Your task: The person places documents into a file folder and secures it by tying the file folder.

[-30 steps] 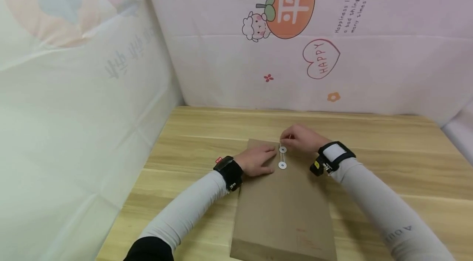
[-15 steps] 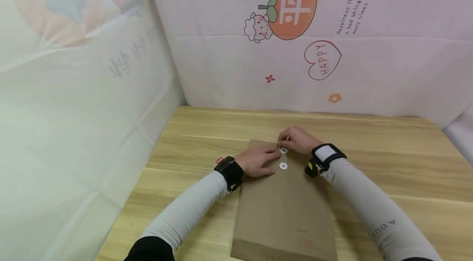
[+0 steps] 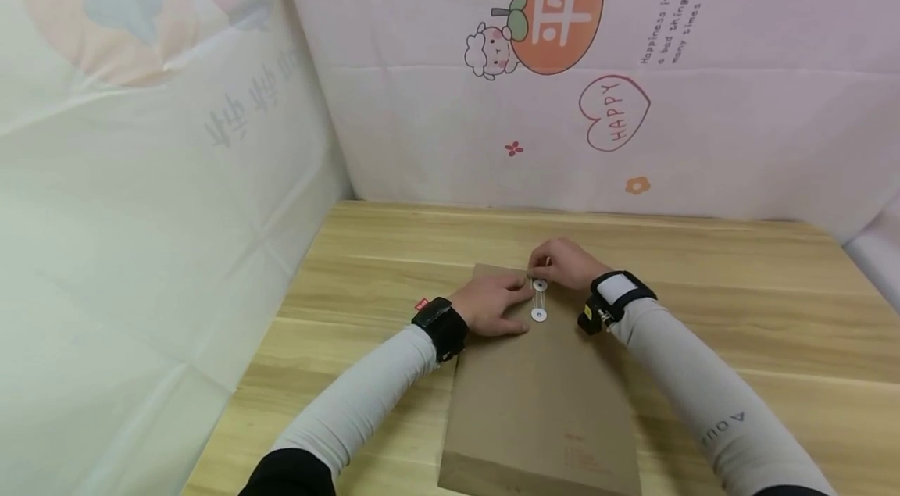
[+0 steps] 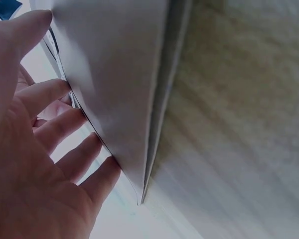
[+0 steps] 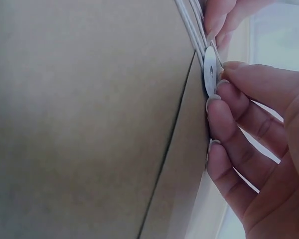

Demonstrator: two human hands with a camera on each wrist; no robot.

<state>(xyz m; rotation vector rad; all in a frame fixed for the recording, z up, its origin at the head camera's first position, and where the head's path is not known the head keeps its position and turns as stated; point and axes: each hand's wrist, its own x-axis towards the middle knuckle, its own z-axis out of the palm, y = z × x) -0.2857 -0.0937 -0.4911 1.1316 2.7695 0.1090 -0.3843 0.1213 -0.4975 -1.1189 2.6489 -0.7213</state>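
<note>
A brown kraft document envelope [image 3: 541,394] lies on the table, its flap held by a lower white disc [image 3: 539,315] and an upper white disc [image 3: 540,285]. White string [image 5: 190,27] runs between them in several strands. My left hand [image 3: 492,307] rests on the envelope left of the discs, fingers spread; the left wrist view shows its fingertips touching the surface. Beside the upper disc, my right hand [image 3: 568,263] pinches the string's end between thumb and index finger. Its other fingertips lie against the flap near the disc [image 5: 210,72] in the right wrist view.
The wood-grain table [image 3: 738,308] extends on both sides of the envelope. A printed white cloth [image 3: 422,129] hangs behind it, and another pale cloth [image 3: 141,246] stands along the left side.
Over the second, my right hand has shifted slightly left with the string, closer to my left fingertips. My left hand has stayed on the envelope, and little differs over the last half second.
</note>
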